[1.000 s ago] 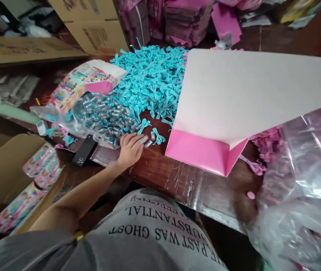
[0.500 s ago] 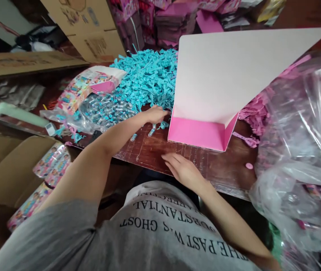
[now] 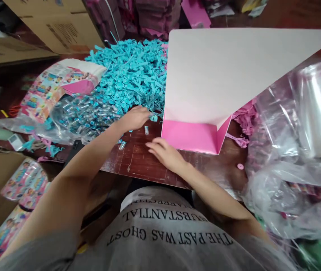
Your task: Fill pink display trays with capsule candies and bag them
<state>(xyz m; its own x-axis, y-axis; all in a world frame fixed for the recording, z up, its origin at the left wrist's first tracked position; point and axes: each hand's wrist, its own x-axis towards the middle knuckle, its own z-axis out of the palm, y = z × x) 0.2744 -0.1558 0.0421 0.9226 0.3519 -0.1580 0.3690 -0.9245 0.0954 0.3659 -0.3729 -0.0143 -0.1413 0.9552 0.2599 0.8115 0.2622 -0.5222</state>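
My left hand, palm down with its fingers curled, is at the front edge of a heap of light-blue plastic pieces. Its fingertips are partly hidden, and what they hold, if anything, does not show. A loose blue piece lies just beside them. My right hand hovers over the table by the near left corner of a pink and white folded card box, fingers stretched out and holding nothing. Between the hands lie small clear capsules with blue ends, one capsule near the box and another capsule further left.
A plastic bag of similar capsules lies left, beside a printed packet. Pink plastic pieces and clear plastic bags are right of the box. Cardboard boxes stand at the back left, and a pink disc lies near the front edge.
The view has shifted, so most things sit further left. My left hand has drawn back a little to the left from the box, its fingers more curled. My right hand has moved slightly forward.
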